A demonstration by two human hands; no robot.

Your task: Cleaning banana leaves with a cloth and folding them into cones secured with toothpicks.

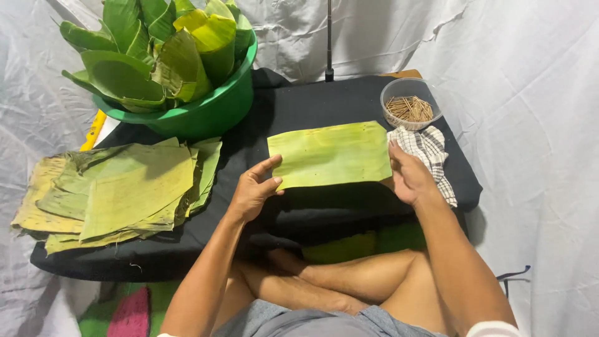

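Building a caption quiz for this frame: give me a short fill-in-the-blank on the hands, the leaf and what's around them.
1. Both hands, the left hand and the right hand, hold a flat rectangular piece of ____ leaf.
2. The basin full of rolled leaves is ____ in colour.
3. The clear bowl holds small wooden ____.
4. The checked cloth lies beside the ____ hand.

Missing words: green; green; sticks; right

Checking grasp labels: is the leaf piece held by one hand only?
No, both hands hold the leaf piece: the left hand pinches its lower left corner and the right hand grips its right edge.
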